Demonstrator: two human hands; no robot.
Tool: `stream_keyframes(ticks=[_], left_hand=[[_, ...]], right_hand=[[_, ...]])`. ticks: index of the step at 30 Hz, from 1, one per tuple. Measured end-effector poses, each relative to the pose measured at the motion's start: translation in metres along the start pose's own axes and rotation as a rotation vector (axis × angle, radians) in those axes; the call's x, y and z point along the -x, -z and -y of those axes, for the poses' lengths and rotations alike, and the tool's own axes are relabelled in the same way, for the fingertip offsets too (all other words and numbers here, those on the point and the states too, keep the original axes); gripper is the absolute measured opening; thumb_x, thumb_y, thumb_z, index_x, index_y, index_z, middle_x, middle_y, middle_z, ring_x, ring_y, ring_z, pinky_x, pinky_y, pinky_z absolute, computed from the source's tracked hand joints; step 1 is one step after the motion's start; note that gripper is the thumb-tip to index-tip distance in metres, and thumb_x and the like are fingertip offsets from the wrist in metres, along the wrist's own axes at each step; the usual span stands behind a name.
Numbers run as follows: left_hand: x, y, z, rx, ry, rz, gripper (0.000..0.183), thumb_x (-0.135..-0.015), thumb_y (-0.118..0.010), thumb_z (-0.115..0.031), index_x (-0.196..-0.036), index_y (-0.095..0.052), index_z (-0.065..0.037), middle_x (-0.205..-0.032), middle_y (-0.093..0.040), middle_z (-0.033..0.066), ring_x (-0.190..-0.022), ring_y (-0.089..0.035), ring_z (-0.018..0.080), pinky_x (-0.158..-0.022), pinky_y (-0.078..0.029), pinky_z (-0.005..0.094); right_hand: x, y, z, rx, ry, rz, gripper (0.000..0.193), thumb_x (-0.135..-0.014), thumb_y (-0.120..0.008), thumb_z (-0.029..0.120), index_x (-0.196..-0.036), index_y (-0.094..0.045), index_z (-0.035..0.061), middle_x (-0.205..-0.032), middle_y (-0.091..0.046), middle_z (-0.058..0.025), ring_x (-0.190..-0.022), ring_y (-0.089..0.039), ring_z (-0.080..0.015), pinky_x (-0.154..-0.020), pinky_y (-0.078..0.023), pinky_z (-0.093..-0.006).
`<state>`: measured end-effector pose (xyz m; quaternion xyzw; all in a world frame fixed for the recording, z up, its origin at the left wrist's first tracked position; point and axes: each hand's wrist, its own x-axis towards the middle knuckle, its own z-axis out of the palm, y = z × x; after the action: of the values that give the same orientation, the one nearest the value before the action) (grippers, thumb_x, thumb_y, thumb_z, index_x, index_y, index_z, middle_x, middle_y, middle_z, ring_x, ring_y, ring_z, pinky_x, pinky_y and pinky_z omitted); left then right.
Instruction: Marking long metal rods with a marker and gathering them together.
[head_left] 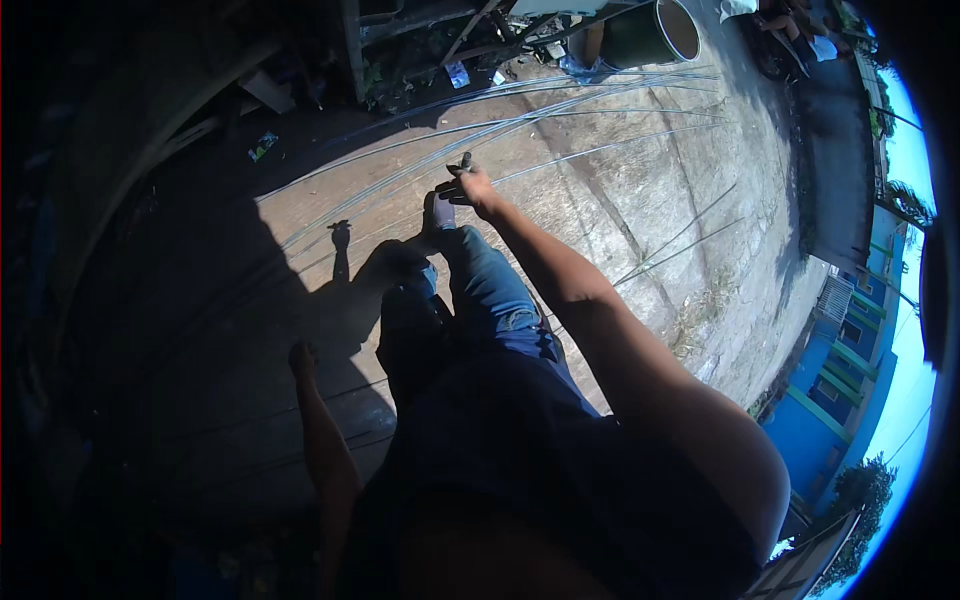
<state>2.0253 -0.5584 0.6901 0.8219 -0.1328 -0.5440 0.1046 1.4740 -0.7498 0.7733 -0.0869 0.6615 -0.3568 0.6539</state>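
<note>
My right hand (473, 189) is stretched forward in the sun, closed around a small dark hand tool (463, 164). The tool's exact kind is too dark to make out. Just beyond it, several long thin metal rods (470, 142) lie across the concrete, apart from the hand as far as I can tell. My left hand (303, 354) hangs low on the left in deep shade. Its fingers are too dark to read, and nothing shows in it.
A large dark green drum (640, 40) lies beyond the rods. Shorter rods (680, 245) rest to my right. Scraps of litter (263, 146) dot the shaded ground. At the far right are a person (790, 22) and a blue building (815, 400).
</note>
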Motion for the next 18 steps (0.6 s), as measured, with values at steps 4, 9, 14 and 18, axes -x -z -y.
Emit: stream_keyframes(ticks=[4, 9, 14, 18], left_hand=[[0.002, 0.015, -0.027, -0.151, -0.115, 0.006, 0.033, -0.098, -0.052, -0.037, -0.104, -0.064, -0.007, -0.078, -0.064, 0.0057, -0.064, -0.064, 0.0174, -0.052, -0.049, 0.0327], [0.038, 0.017, -0.068, -0.303, -0.613, -0.304, 0.050, -0.089, -0.067, -0.038, -0.125, -0.060, -0.004, -0.111, -0.069, 0.0168, -0.094, -0.068, 0.0244, -0.084, -0.053, 0.0361], [0.081, 0.040, -0.071, -0.069, -0.441, -0.358, 0.046, -0.091, -0.065, -0.039, -0.122, -0.063, -0.005, -0.112, -0.069, 0.0143, -0.100, -0.068, 0.0256, -0.086, -0.053, 0.0354], [0.084, 0.083, -0.032, -0.026, -0.457, -0.424, 0.046, -0.091, -0.065, -0.037, -0.124, -0.061, -0.005, -0.114, -0.069, 0.0137, -0.103, -0.067, 0.0271, -0.089, -0.052, 0.0364]], right_hand=[[0.008, 0.049, 0.006, -0.023, 0.060, 0.032, 0.045, -0.100, -0.040, 0.027, -0.141, -0.040, 0.0080, -0.112, -0.066, -0.0258, -0.100, -0.068, -0.0339, -0.087, -0.053, -0.0429], [-0.016, 0.081, -0.002, 0.004, -0.161, -0.059, 0.050, -0.102, -0.041, 0.036, -0.145, -0.030, 0.0125, -0.126, -0.060, -0.0246, -0.116, -0.059, -0.0356, -0.102, -0.043, -0.0465], [-0.032, 0.079, -0.008, 0.155, -0.183, -0.028, 0.049, -0.102, -0.036, 0.042, -0.145, -0.036, 0.0181, -0.126, -0.061, -0.0231, -0.117, -0.059, -0.0347, -0.098, -0.045, -0.0456], [-0.051, 0.003, 0.004, 0.257, -0.152, -0.014, 0.051, -0.102, -0.034, 0.044, -0.145, -0.035, 0.0178, -0.126, -0.062, -0.0216, -0.117, -0.059, -0.0341, -0.097, -0.046, -0.0443]])
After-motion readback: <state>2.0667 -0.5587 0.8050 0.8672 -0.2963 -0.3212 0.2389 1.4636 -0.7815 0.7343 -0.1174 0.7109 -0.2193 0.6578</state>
